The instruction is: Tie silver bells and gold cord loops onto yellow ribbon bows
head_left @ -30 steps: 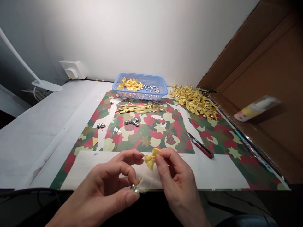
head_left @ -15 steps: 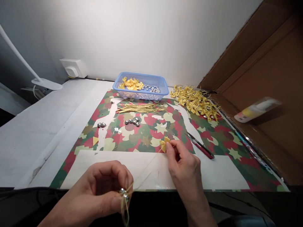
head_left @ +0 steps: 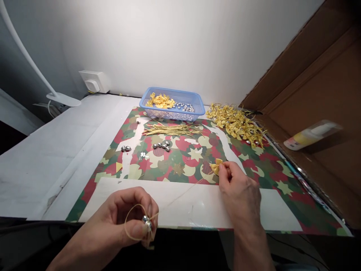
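Note:
My left hand (head_left: 124, 222) is closed in a pinch on small shiny silver beads (head_left: 147, 223) strung on a thin yellow cord. A loop of that cord (head_left: 128, 216) curls over the thumb. Off to the right, my right hand (head_left: 239, 188) pinches a yellow ribbon bow (head_left: 216, 166) between thumb and fingers. A thin length of cord runs between the two hands, above the white strip of the mat. The fingers partly cover both the beads and the bow.
A blue basket (head_left: 172, 113) holds yellow bows and silver beads. Before it lie a bundle of yellow cords (head_left: 172, 130) and loose silver beads (head_left: 162, 146). A pile of finished-looking bows (head_left: 237, 122) lies right, near a bottle (head_left: 310, 136) and cardboard wall (head_left: 313, 79).
My right hand has moved right with the bow, drawing it farther from my left hand. The cord loop at my left hand has swung up over the thumb. The scissors are now out of sight.

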{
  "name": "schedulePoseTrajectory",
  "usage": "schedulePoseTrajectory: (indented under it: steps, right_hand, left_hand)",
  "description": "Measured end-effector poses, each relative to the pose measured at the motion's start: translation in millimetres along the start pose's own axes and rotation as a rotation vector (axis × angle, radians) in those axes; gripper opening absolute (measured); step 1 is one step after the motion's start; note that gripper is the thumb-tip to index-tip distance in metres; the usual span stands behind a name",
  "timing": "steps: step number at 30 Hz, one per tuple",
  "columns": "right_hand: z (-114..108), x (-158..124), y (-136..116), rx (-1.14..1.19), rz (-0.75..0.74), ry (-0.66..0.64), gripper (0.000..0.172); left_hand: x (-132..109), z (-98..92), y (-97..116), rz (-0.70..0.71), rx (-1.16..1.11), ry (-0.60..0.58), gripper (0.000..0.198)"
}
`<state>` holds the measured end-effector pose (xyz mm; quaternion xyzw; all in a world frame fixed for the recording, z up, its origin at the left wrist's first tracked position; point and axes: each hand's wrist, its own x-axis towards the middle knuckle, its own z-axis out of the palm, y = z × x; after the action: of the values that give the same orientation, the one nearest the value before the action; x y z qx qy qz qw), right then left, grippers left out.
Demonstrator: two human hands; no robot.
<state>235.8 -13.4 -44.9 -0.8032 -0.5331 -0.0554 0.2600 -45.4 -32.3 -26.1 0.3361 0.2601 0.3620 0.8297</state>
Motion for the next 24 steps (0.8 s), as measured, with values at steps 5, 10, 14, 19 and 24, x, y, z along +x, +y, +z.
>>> schedulePoseTrajectory:
  steps: [5,10,14,19,24]
  right_hand:
    - [-3,6,13,-0.037,0.031,0.034,0.015]
    - [-3,16,15,-0.02,-0.008,0.043,0.019]
    - [-17,-1,-4,0.214,-0.128,0.133,0.037]
    - [-35,-64,-46,0.883,-0.235,-0.336,0.012]
    - [-22,-89,-70,1.06,-0.213,-0.557,0.014]
  left_hand:
    - [0,2.6,5,0.017,-0.02,0.042,0.015]
    - [0,15.8,8,-0.006,-0.043,0.243,0.028]
    - [5,24.6,4,-0.052,-0.088,0.366,0.023]
    - [12,33.9,-8,-0.05,-0.139,0.343,0.023]
    - [14,37.9,-19,-0.063,-0.112,0.358,0.022]
